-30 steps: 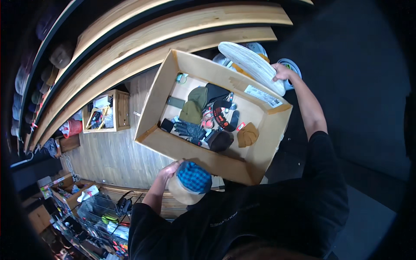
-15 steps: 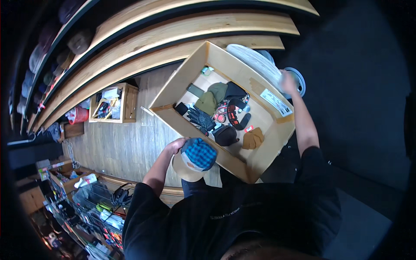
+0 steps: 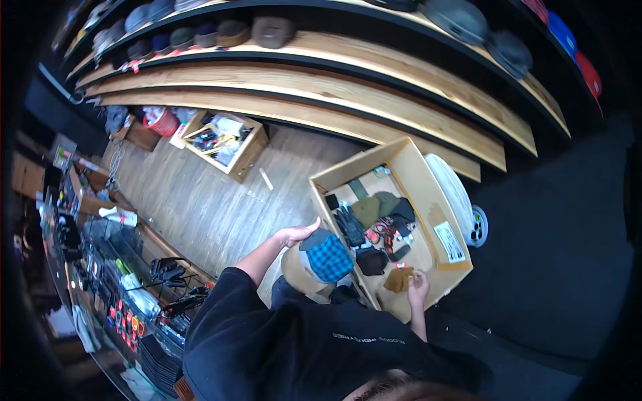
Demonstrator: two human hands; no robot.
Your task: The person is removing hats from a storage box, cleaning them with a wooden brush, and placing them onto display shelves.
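Holding left hand (image 3: 299, 236): grip clamped on the plaid cap (image 3: 329, 260); the thumb shows along the cap's far edge, the other fingers are hidden by it.
Reaching right hand (image 3: 418, 289): inside the near right part of the cardboard box (image 3: 436, 200), at the tan beanie (image 3: 397, 281); the fingertips are too small to make out, so I cannot tell whether the grip is together on the knit or apart.
Plaid cap: just outside the box, by its near left wall, blue checks up, tan brim toward the left.
Box contents: olive knitwear (image 3: 365, 211), patterned dark gloves (image 3: 350, 227), a dark cap (image 3: 372, 261) near the left wall, the tan beanie at the near end; the red and black pieces in the middle overlap too much to separate.
Pale round board (image 3: 449, 184): beyond the right wall, which hides part of it.
Wooden crate (image 3: 249, 152): far left on the floor (image 3: 200, 194), full of small mixed things, mostly blurred.
Red basket (image 3: 160, 123): left of the crate, contents unclear.
Shelves (image 3: 401, 90): far side; the topmost caps are cut off.
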